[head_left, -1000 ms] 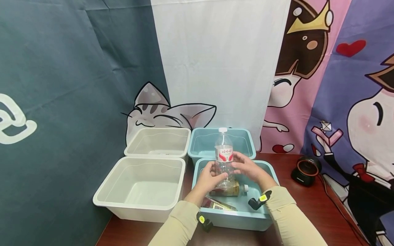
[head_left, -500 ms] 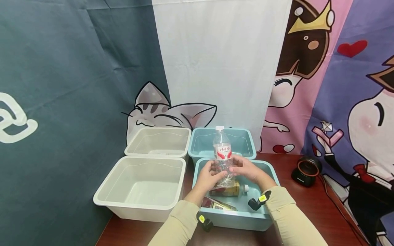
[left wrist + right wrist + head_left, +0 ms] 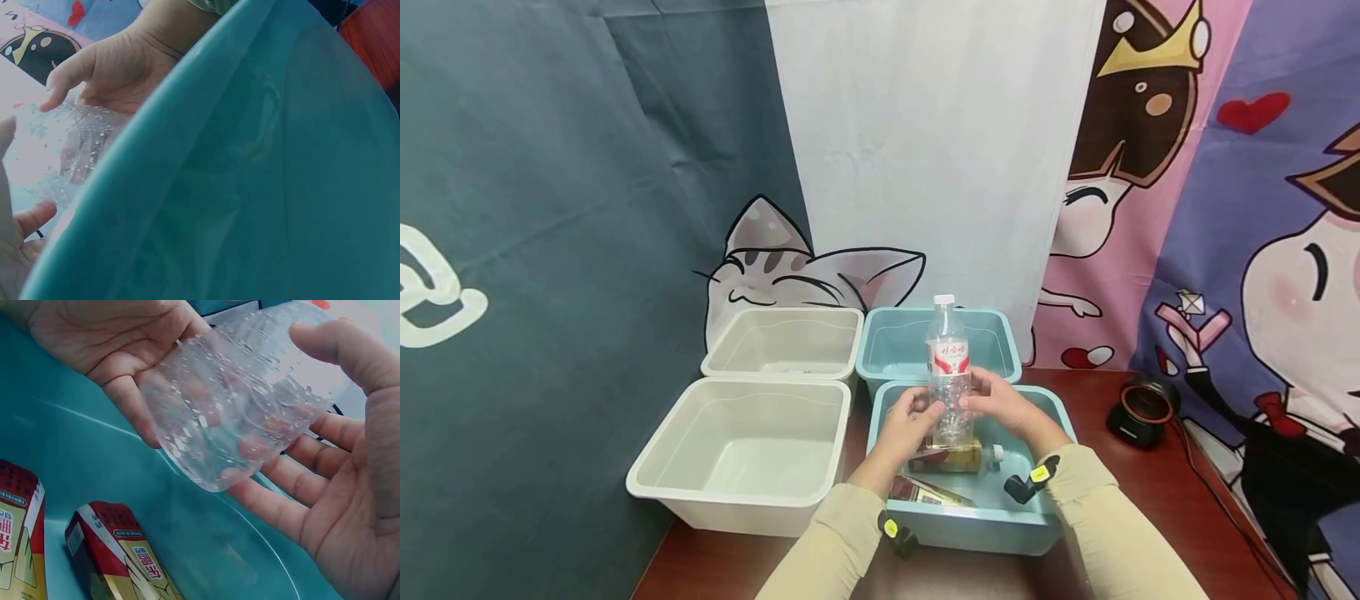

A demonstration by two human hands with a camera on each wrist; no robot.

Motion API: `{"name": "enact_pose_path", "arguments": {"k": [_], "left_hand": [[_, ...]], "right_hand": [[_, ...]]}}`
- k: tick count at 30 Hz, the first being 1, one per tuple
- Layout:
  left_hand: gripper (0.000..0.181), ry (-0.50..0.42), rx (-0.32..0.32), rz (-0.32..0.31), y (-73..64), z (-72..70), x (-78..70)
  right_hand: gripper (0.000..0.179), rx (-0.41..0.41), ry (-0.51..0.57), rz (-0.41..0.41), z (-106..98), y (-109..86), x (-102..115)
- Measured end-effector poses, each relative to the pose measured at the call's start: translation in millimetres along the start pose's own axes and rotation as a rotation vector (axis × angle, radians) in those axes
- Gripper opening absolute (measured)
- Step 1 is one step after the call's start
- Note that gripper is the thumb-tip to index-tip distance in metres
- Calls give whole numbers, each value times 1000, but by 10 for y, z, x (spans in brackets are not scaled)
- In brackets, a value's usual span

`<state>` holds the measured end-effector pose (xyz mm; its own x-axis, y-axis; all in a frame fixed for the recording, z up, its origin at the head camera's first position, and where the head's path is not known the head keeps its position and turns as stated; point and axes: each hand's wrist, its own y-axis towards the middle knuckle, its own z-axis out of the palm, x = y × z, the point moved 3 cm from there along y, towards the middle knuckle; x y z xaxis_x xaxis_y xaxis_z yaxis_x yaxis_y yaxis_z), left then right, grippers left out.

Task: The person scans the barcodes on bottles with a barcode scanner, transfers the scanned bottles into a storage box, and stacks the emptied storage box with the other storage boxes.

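Note:
A clear plastic bottle (image 3: 950, 360) with a white cap and a red-and-white label stands upright above the front blue bin (image 3: 973, 535). My left hand (image 3: 901, 429) holds its lower part from the left. From the right, my right hand (image 3: 1003, 408) grips it with thumb and fingers around the side. The right wrist view shows the ridged bottle base (image 3: 212, 419) between both hands, with droplets on the plastic. Below, inside the bin, lie a gold-labelled bottle (image 3: 953, 459) with a pale cap and a flat red-and-gold package (image 3: 928, 492).
A second blue bin (image 3: 895, 350) stands behind the front one. To the left are two off-white bins, one in front (image 3: 760, 450) and one behind (image 3: 782, 342). A black round device (image 3: 1142, 412) with a cable sits on the right of the brown table (image 3: 1090, 392).
Both hands have raised the clear bottle slightly; it leaned left half a second ago and is now nearly upright. The bins and the things in them stay put.

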<state>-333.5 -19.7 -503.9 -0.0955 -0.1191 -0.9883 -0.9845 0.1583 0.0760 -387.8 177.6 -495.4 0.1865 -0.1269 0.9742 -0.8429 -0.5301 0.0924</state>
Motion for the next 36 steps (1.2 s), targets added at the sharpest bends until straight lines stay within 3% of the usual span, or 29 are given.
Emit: {"name": "enact_pose_path", "arguments": {"k": [5, 10, 18, 20, 23, 27, 36], "left_hand": [[42, 50, -70, 20, -10, 2, -25], [43, 130, -91, 35, -70, -29, -70], [28, 306, -222, 89, -157, -240, -254], [27, 361, -264, 68, -172, -300, -299], [30, 514, -329, 24, -199, -377, -333], [39, 696, -360, -59, -255, -437, -308], [37, 758, -338, -100, -263, -523, -192]], "right_hand": [[66, -61, 22, -6, -56, 11, 70], [61, -105, 23, 3, -131, -12, 124], [57, -157, 3, -4, -363, -96, 299], [57, -174, -10, -3, -422, -134, 350], [56, -197, -13, -14, -515, -192, 415], [54, -223, -16, -24, -645, -289, 480], [34, -256, 16, -75, -966, -559, 562]]}}
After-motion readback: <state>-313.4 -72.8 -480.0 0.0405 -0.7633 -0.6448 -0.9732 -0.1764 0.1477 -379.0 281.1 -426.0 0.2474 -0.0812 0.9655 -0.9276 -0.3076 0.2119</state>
